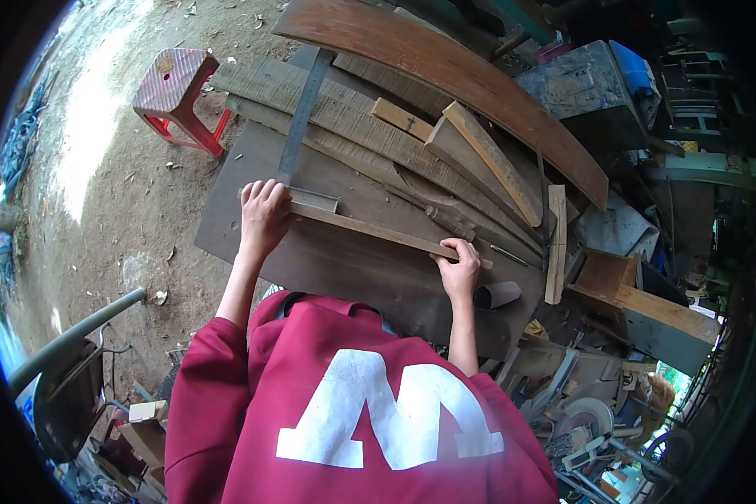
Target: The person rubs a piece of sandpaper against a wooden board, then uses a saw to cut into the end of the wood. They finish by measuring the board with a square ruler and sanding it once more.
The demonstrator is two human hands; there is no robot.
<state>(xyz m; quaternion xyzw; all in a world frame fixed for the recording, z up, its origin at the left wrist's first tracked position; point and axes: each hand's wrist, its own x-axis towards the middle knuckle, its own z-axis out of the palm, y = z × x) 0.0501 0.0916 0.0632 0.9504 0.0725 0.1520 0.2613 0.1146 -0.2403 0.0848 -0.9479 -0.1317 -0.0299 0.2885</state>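
Note:
A narrow wooden strip [378, 236] stretches between my two hands above the near part of the worktable [336, 265]. My left hand [265, 214] is closed around its left end, right beside the short stock of a metal try square [315, 199]. The long marked blade of the square [303, 113] points away from me across the boards. My right hand [459, 267] pinches the strip near its right end, thumb and fingertips together. A pencil [509, 255] lies to the right of that hand, and a dark cylindrical cup [497, 294] lies on its side just below it.
Long rough boards [344, 113] and shorter wood blocks [496, 164] cover the table's far side. A curved brown plank [454, 71] spans behind them. A red plastic stool [175, 92] stands on the dirt floor at left. Wooden boxes [647, 315] and scrap crowd the right.

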